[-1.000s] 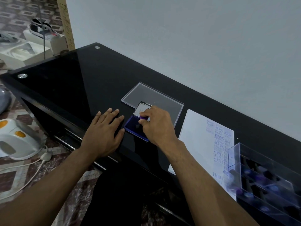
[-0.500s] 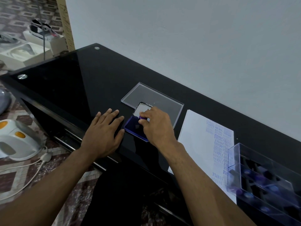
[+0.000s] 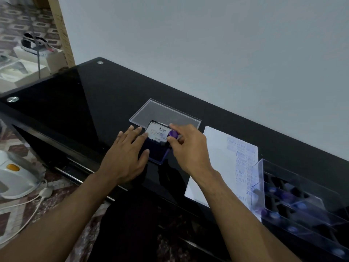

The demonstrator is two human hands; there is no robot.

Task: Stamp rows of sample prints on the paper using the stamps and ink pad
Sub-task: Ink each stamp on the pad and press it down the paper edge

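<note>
A blue ink pad lies open on the black glass table, its labelled lid raised behind it. My left hand rests flat on the table with its fingers against the pad's left side. My right hand pinches a purple-knobbed stamp over the pad's right end. White paper lies to the right, with blue prints along its right side.
A clear plastic lid lies flat behind the ink pad. A clear compartment box with several purple-topped stamps stands at the right, overlapping the paper's edge. The wall runs close behind. A white appliance and cable sit on the floor at left.
My right hand has lifted the stamp slightly from the pad and shifted right, exposing its purple knob. My left hand has stayed flat beside the pad.
</note>
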